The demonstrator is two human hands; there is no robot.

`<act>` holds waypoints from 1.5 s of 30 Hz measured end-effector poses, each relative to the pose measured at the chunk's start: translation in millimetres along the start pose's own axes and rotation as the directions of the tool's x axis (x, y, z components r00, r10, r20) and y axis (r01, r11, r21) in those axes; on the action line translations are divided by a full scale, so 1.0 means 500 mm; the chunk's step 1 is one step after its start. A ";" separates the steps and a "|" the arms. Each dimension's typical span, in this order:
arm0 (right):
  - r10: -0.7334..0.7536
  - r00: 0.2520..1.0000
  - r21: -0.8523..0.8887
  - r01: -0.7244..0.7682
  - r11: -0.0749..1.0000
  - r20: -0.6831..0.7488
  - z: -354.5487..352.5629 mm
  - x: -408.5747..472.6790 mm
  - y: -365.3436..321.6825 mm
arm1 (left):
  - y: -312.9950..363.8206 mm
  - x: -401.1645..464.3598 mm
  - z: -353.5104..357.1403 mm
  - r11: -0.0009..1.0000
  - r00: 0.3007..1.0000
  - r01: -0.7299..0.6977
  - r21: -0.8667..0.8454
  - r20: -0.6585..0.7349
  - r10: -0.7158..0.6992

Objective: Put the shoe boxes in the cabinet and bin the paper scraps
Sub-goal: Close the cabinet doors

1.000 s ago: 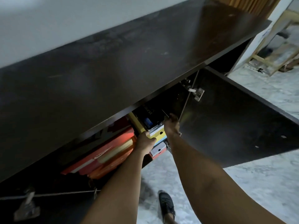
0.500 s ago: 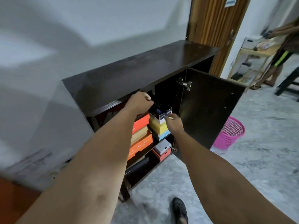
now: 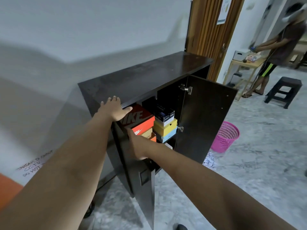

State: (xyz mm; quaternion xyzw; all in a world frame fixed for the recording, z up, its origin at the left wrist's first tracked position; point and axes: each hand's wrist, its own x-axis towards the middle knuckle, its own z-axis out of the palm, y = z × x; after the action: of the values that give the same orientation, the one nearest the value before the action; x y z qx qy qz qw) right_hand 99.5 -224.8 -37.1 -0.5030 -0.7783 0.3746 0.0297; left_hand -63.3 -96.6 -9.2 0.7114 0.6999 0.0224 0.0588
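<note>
The cabinet (image 3: 149, 75) looks like dark wood laminate, its top faintly glossy with dull scuffs. At about two o'clock from it, a metal hinge (image 3: 186, 88) shines on the matt inner face of the open door (image 3: 204, 118). The shoe boxes (image 3: 156, 125) are smooth printed cardboard. At three o'clock stands a pink plastic mesh bin (image 3: 226, 136); white paper scraps (image 3: 210, 161) lie on the mottled stone-like floor (image 3: 259, 163).
</note>
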 end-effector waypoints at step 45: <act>0.229 0.934 0.377 -0.116 0.919 -0.273 -0.306 0.350 0.429 | 0.149 0.309 -0.025 0.996 0.983 0.059 0.073 0.168 -0.070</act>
State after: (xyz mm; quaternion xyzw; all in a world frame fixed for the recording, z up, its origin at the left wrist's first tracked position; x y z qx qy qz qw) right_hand 241.4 46.5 -116.8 -0.6095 -0.6353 0.4257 0.2090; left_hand 12.0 57.1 4.2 0.6893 0.7153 -0.0640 0.0949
